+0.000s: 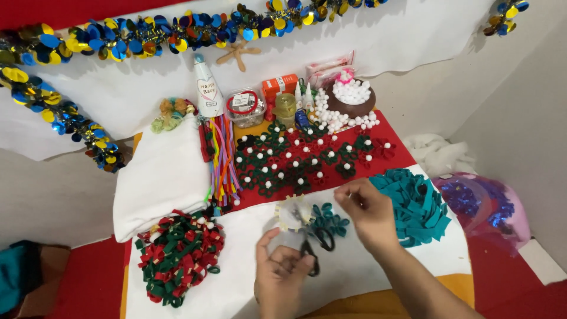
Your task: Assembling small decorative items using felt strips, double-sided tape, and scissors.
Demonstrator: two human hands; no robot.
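Note:
My left hand [281, 273] is at the lower middle, fingers closed around the black handles of a pair of scissors [311, 249]. My right hand [368, 214] hovers just right of it with fingers pinched, seemingly on a thin thread that is too fine to see clearly. Between the hands lie a pale round flower-shaped piece [293, 213] and a teal felt flower [328, 220] on the white cloth [248, 283].
A pile of teal felt strips [416, 204] lies right of my right hand. Red and green felt bows [180, 254] sit at the lower left. Finished green and red flowers with white beads [301, 159] cover the red cloth behind. Pompoms, glue bottles and boxes stand at the back.

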